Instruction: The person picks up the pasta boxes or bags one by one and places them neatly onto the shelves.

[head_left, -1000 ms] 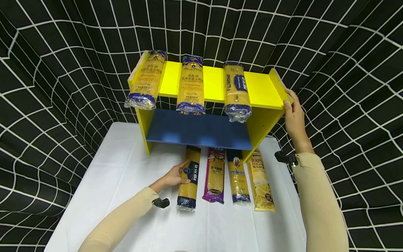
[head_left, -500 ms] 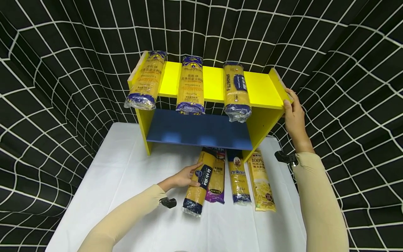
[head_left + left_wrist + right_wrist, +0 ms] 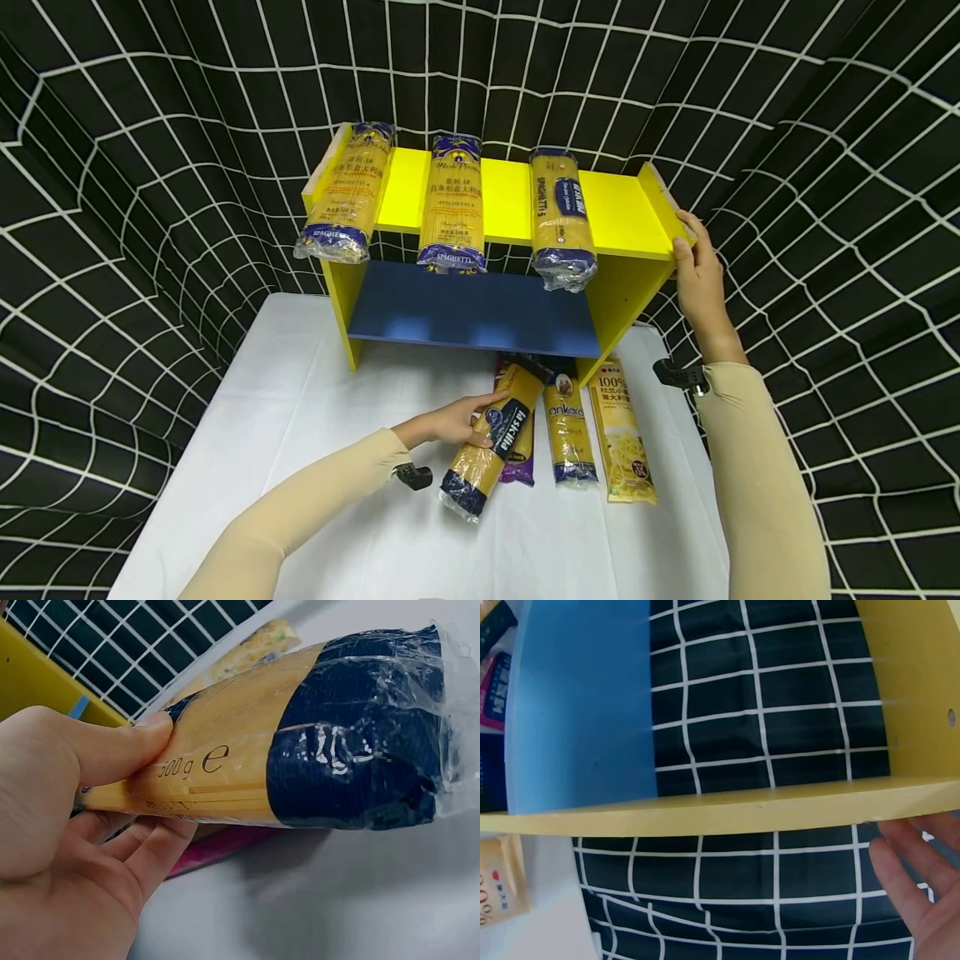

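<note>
Black cloth with a white grid, the backdrop (image 3: 600, 75), fills the top and both sides of the frame, behind a table (image 3: 352, 533) covered in white. Across the middle stands a shelf unit (image 3: 505, 200) with a yellow upper board, yellow sides and a blue lower board. On the upper board lie three pasta packs: a left pack (image 3: 351, 187) at upper left, a middle pack (image 3: 453, 200) at upper centre, and a third pack (image 3: 564, 217) right of centre, each with its lower end past the board's front edge.

At lower centre, the left hand (image 3: 452, 422) pinches the La Sicilia pack (image 3: 512, 423) between thumb and fingers. This pack slants, its dark top toward the upper right, and covers much of a purple-edged pack (image 3: 522, 467); whether the two touch cannot be told. Just right of them lie the Ankara pack (image 3: 570, 429) and, beyond it, a pale yellow pack (image 3: 621, 433).

Toward the right side of the frame, the right hand (image 3: 701, 283) rests against the unit's right side panel, thumb and fingers slightly spread. Beige sleeves (image 3: 322, 492) cover both forearms.
</note>
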The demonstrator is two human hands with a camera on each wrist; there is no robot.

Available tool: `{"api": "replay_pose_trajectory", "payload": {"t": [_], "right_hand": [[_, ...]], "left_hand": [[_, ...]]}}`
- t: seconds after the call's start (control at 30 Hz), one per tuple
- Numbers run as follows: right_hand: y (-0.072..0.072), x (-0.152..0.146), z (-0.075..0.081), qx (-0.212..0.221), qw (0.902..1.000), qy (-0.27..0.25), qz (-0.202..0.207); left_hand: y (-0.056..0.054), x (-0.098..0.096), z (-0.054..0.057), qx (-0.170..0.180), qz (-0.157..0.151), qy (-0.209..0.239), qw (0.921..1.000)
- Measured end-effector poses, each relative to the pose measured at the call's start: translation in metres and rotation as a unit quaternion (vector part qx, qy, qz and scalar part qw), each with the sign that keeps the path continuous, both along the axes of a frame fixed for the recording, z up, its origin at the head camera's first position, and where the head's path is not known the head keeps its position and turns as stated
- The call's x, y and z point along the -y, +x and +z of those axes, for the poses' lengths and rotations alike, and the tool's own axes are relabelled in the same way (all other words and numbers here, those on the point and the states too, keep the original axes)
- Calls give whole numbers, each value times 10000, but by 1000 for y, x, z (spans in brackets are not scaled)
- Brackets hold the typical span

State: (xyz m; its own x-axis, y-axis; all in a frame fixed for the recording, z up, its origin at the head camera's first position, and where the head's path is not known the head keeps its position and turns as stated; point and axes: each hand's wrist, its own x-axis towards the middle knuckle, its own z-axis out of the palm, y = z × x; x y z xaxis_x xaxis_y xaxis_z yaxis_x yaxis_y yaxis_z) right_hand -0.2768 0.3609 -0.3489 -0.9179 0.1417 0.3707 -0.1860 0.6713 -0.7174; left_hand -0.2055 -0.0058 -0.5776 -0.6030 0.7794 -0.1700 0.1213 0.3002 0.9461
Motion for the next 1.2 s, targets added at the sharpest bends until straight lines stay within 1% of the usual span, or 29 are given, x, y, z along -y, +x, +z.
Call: {"api": "replay_pose_trajectory", "payload": {"t": [0.13, 0.3, 0.43, 0.57, 0.63, 0.8, 0.93, 1.03, 1.2], "right_hand": [[1, 0, 1, 63, 10000, 23, 6], [2, 0, 3, 87, 10000, 49, -3], [1, 0, 3, 73, 10000, 36, 20], [0, 0, 1, 103, 9999, 10, 71], [0, 0, 1, 118, 9999, -1, 72], [1, 0, 2, 173, 9998, 11, 82], [3, -2, 3, 228, 9997, 55, 121], [3, -3, 4, 261, 9995, 106, 171], [5, -3, 8, 414, 9986, 178, 283]], "left_hand": [[0, -4, 11, -86, -263, 20, 9996], [2, -10, 26, -313, -493, -30, 9983], [4, -15, 38, -618, -657, -154, 9958], [3, -19, 48, -711, -833, -160, 9939], [3, -21, 56, -721, -912, -131, 9931], [2, -23, 82, -841, -1076, -23, 9906], [2, -23, 105, -530, -1219, 342, 9905], [3, -24, 125, -257, -1315, 564, 9894], [4, -24, 158, -98, -1396, 697, 9877]]}}
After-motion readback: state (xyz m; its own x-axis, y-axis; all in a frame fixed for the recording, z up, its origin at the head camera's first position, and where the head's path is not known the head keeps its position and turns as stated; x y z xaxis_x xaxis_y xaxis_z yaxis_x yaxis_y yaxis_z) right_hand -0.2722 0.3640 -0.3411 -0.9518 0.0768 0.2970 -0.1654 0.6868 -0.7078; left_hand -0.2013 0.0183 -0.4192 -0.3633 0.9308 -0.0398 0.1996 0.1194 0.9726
